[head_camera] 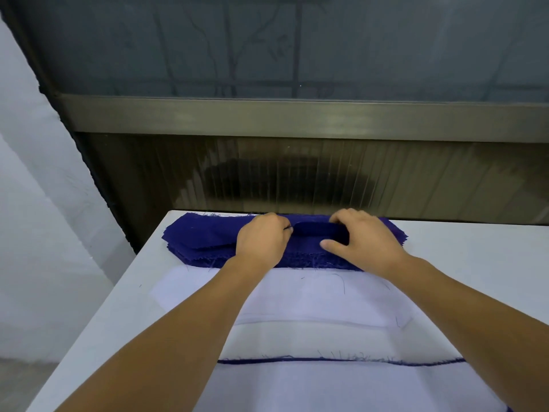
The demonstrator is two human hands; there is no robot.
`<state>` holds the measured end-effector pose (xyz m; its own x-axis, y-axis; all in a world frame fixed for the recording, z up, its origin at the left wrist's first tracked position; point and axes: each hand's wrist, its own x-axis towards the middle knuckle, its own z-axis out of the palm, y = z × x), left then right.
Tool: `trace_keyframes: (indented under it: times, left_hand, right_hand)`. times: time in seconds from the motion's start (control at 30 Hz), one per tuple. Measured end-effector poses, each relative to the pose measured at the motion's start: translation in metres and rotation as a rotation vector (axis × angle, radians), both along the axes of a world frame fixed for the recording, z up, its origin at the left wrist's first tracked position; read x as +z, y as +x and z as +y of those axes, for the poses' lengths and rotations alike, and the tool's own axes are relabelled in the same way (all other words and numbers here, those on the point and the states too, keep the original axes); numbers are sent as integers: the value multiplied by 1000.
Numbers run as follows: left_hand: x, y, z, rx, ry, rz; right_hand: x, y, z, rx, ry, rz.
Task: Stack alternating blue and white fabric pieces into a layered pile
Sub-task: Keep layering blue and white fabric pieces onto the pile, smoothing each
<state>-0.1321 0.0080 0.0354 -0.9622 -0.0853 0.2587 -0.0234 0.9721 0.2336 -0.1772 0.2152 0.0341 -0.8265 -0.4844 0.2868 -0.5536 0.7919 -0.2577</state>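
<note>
Nearest, the layered pile (341, 382) shows white over a blue edge; beyond it lies a white piece (297, 292). At the surface's (475, 248) far edge, left hand (261, 240) and right hand (364, 237) pinch the top blue piece (318, 228) of the blue stack (196, 236): light, limp, best lifted by its edges.

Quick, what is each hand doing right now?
Left hand: grip pinches the top blue fabric piece on the blue stack.
Right hand: grip holds the same raised piece, fingers curled over it.
</note>
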Motion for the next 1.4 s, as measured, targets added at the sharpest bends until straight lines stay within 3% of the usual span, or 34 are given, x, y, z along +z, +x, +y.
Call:
trace_keyframes:
  times: [0.27,0.43,0.67,1.27,1.4]
  left_hand:
    - [14,53,-65,87,-150,52]
    - [27,148,-66,-116,-238,211]
    - [-11,247,-50,-264,-244,307]
    - [-40,281,-43,-196,-70,252]
    - [-42,283,-45,-207,-27,227]
  right_hand:
    - [5,39,26,-14,18,-3]
    - [6,116,64,85,31,94]
    - [-14,205,114,219,10,235]
    - [-36,231,131,103,82,191]
    - [-37,231,131,143,57,267]
